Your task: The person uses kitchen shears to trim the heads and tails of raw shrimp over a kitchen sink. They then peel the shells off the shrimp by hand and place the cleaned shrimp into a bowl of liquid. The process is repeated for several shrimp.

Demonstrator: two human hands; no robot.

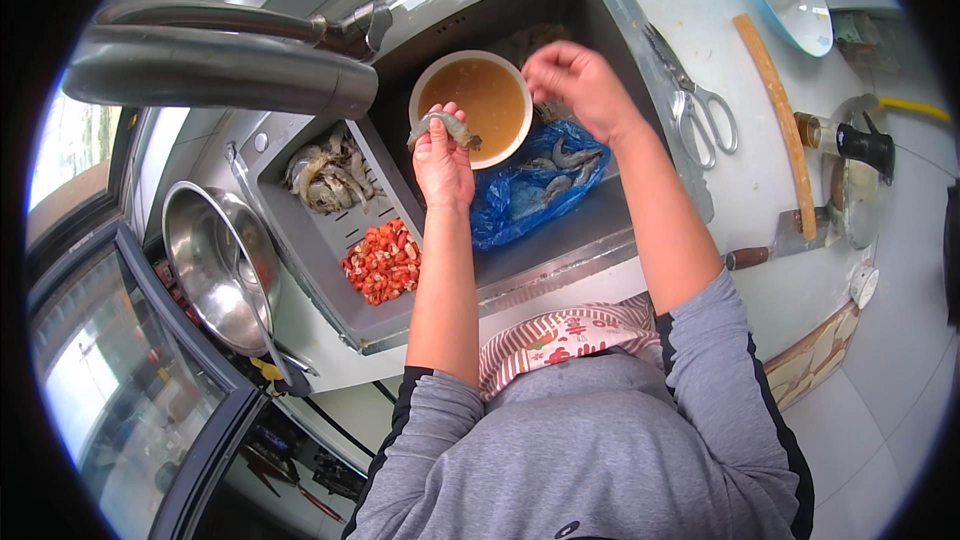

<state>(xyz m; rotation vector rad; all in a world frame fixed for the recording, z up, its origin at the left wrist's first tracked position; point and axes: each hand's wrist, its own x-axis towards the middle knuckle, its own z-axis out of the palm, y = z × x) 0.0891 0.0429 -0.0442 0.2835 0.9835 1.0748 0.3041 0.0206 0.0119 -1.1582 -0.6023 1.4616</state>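
My left hand (pixel 446 174) holds a grey raw shrimp (pixel 452 122) between thumb and fingers, above the near side of a white-rimmed bowl (pixel 417 86). Cloudy brown liquid (pixel 480 94) fills the bowl, which stands in the grey sink basin (pixel 555 247). By the bowl's right rim is my right hand (pixel 574 90), its fingers curled and blurred; whether anything is between them cannot be made out. Below that hand, an opened blue plastic bag (pixel 502 214) contains several whole shrimp (pixel 574 157). Some indistinct pale matter (pixel 541 36) lies in the basin's dark far corner.
The slotted side basin holds a shrimp pile (pixel 330 176) and chopped red peppers (pixel 382 262). A faucet (pixel 225 64) reaches in from the left, above a steel bowl (pixel 217 262). Kitchen scissors (pixel 694 101), a wooden stick (pixel 776 120) and a cleaver (pixel 799 232) lie on the right counter.
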